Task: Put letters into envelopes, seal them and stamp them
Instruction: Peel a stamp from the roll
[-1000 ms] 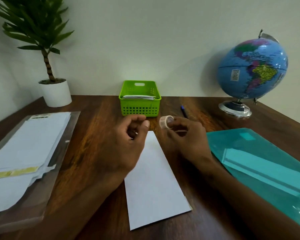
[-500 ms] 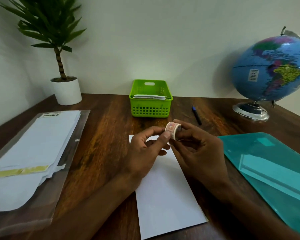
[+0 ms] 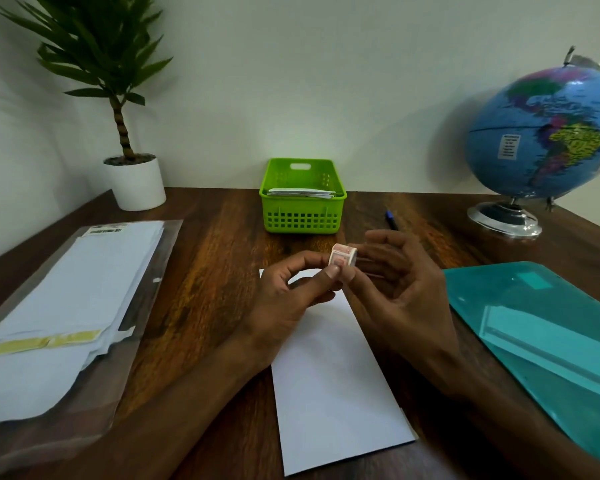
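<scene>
A white envelope [image 3: 329,382] lies flat on the wooden desk [image 3: 208,271] in front of me, its far end under my hands. Above that end I hold a small roll of pinkish stamps [image 3: 342,257]. My right hand [image 3: 395,296] grips the roll with thumb and fingers. My left hand [image 3: 291,292] pinches the roll's front edge between thumb and forefinger. A green basket [image 3: 303,216] with folded papers inside stands behind the hands.
A clear sleeve of blank white envelopes [image 3: 66,306] lies at the left. A teal plastic folder [image 3: 548,334] lies at the right. A blue pen [image 3: 391,220] sits behind my right hand. A potted plant [image 3: 132,178] and a globe [image 3: 548,140] stand at the back.
My left hand has come over to the stamp roll and pinched its edge. Both hands have drawn closer together above the envelope's far end. The view has shifted left.
</scene>
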`<state>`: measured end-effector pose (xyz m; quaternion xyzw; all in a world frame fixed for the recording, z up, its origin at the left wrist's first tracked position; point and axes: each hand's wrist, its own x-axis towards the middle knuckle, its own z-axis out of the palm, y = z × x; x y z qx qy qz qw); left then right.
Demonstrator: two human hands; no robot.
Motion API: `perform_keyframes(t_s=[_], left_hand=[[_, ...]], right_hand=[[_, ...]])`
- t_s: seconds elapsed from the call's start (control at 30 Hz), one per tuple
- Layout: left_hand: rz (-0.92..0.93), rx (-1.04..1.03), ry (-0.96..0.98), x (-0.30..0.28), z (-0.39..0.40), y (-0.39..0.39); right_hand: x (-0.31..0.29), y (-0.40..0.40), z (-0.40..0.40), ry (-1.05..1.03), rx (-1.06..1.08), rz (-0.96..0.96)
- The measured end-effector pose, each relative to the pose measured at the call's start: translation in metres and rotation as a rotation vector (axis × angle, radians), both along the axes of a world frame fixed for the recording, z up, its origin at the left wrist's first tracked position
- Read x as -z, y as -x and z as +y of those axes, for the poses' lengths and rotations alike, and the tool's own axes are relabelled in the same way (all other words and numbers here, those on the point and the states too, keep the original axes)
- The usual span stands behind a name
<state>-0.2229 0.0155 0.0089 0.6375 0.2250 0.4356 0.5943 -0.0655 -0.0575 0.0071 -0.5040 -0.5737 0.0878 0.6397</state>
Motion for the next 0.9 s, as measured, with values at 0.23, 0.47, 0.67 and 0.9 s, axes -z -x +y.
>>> perform_keyframes(t_s=[0.23, 0.47, 0.67, 0.9], left_hand=[[-0.018, -0.010, 0.083, -0.0002, 0.0005, -0.0006], [0.016, -0.173, 0.008, -0.0024, -0.0019, -0.0013], [0.056, -0.211, -0.116, -0.0022, -0.0015, 0.0003], [0.111, -0.268, -0.338, -0.0029, -0.0028, 0.0000]], right_hand=[[0.0017, -0.0012, -0.0014, 0.032, -0.028, -0.108], [0.0020, -0.0009, -0.0019, 0.024, 0.030, -0.175], [-0.0006, 0.0012, -0.0019, 0.017, 0.098, -0.216], [0.0019, 0.0029, -0.0030, 0.048, 0.149, -0.247]])
